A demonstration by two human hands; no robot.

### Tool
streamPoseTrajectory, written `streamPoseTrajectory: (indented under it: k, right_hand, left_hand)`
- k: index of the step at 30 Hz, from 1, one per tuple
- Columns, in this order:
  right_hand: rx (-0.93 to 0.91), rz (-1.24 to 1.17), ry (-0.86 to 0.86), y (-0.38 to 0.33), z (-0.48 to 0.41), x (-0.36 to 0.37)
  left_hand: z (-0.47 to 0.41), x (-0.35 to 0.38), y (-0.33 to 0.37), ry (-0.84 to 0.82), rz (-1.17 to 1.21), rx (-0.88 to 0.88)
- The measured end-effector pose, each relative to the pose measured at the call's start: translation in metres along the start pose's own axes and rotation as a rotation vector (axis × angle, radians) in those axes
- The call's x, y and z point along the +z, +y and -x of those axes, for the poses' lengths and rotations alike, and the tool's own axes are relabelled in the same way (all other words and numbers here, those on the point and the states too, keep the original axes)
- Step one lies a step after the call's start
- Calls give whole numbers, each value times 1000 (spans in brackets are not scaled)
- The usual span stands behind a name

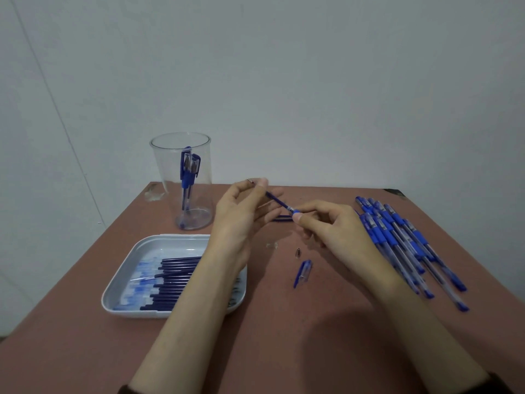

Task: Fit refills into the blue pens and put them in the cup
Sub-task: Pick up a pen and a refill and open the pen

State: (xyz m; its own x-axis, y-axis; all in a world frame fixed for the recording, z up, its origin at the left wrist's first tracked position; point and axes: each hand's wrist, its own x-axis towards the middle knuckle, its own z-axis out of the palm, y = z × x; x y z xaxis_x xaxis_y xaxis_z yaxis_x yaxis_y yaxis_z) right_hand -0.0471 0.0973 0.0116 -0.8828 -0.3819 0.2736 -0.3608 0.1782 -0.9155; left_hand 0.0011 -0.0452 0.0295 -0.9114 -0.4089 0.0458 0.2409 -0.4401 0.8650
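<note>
Refill (277,201), pinched near its tip by the left hand (241,214), slants down-right into the pen (296,214) the right hand (332,227) grips.

Left hand (241,214) pinches the refill (277,199), meeting the pen (295,215) gripped by right hand (332,226).

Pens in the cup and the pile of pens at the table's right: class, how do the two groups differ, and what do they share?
The pens in the cup stand nearly upright; the pile of pens lies flat on the table. The pens in the cup are few; the pile of pens holds many. Both have blue caps and clear barrels.
</note>
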Motion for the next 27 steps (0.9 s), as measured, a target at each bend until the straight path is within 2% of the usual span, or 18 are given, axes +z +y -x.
streamPoseTrajectory:
  k: [5,8,14,17,19,21,24,27]
  right_hand:
    - [-11,-16,-11,1,-1,-1]
    - [-1,-29,-5,-1,-1,-3]
    - [44,-46,-15,-1,-1,-6]
    - [63,-18,39,1,-2,-9]
    - [79,-31,105,0,-4,-12]
    - [85,-55,150,-1,-5,-14]
    - [74,-54,193,-1,-5,-15]
    - [62,-39,231,-1,-6,-16]
  left_hand:
    - [2,0,-5,-100,-180,-11]
    - [6,5,-3,-102,-183,15]
    - [3,7,14,78,87,350]
    - [3,6,36,119,64,559]
    - [-4,9,51,96,-186,678]
    - [-21,15,61,22,-583,720]
    - [-56,21,55,-166,-1183,609]
    - [-87,17,30,-291,-1537,435]
